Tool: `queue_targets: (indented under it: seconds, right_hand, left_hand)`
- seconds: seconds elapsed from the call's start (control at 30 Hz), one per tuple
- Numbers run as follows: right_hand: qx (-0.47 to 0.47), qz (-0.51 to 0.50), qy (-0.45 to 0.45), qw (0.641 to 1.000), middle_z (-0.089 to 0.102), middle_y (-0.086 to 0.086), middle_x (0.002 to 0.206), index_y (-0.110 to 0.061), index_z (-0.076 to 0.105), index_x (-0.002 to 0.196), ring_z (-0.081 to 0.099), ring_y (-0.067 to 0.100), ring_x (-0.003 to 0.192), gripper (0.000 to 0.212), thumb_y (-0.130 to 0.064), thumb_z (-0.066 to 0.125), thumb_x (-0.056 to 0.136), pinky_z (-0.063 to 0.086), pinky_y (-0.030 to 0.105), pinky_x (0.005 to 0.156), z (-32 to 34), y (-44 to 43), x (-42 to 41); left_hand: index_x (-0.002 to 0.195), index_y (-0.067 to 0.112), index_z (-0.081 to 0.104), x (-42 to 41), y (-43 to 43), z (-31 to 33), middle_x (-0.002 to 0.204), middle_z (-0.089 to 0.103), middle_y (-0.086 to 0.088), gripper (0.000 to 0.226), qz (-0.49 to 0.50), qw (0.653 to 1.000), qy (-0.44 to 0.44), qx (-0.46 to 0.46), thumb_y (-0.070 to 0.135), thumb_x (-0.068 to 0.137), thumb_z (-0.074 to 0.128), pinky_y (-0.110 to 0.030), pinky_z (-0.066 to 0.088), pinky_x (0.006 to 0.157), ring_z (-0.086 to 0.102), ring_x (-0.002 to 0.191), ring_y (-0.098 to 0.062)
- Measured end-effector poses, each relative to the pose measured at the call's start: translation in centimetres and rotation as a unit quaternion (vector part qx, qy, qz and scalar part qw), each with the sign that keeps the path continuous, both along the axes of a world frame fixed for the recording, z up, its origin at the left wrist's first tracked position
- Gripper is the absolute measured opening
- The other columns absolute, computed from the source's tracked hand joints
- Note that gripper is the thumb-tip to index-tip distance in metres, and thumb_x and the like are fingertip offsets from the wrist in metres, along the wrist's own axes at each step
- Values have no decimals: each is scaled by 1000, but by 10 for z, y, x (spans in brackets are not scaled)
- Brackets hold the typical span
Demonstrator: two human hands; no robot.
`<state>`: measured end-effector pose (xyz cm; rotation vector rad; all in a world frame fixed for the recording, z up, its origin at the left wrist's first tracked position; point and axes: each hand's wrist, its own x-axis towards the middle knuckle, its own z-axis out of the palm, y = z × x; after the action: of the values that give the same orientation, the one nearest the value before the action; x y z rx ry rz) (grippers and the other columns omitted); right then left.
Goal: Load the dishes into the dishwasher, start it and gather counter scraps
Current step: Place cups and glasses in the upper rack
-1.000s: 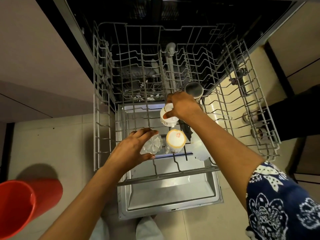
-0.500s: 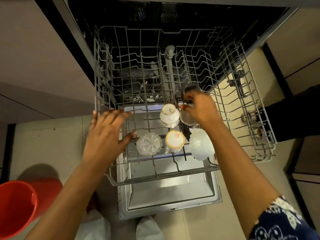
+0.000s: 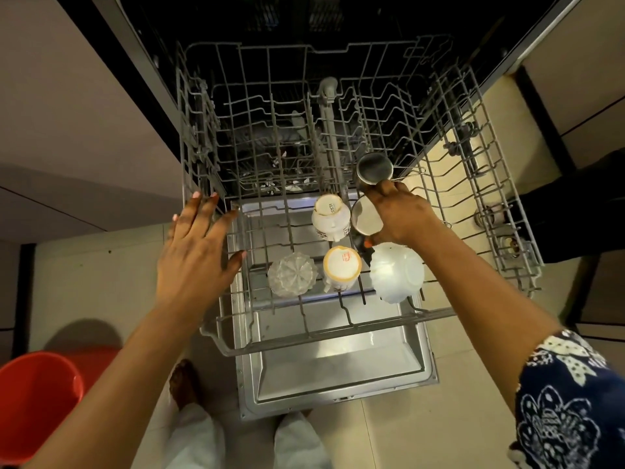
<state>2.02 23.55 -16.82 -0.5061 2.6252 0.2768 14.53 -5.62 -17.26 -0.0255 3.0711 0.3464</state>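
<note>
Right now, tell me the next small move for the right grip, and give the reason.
Probably let go of the nearer steel cup. The right grip holds it upside down in the rack, beside the white mug and near the bowl, so it looks seated. The left grip is open at the rack's left side.

Rack (image 3: 321,336), grey coated wire, matt; cup (image 3: 363,216), shiny steel; tumbler (image 3: 291,274), ribbed clear glass; bowl (image 3: 397,272), glossy white; bucket (image 3: 37,401), smooth red plastic.
</note>
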Motion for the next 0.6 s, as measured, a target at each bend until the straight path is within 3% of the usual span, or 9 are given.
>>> queue_targets:
  seconds: [0.3, 0.6]
  right_hand:
    - [25, 52, -34, 998, 41, 9, 138, -16, 26, 142, 49, 31, 119, 94, -34, 80, 67, 45, 40, 93, 8, 10, -13]
    - [-14, -10, -66, 998, 41, 13, 138, -17, 24, 141, 52, 34, 115, 99, -33, 84, 63, 47, 44, 94, 8, 6, -10]
  left_hand:
    - [142, 19, 40, 1, 2, 2, 153, 30, -12, 70, 4, 1000, 4, 2, 36, 81, 69, -53, 13, 117, 9, 146, -27]
    - [139, 16, 44, 2, 2, 2, 149, 37, -11, 66, 10, 1000, -3, -2, 38, 81, 68, -54, 14, 117, 9, 146, -26]
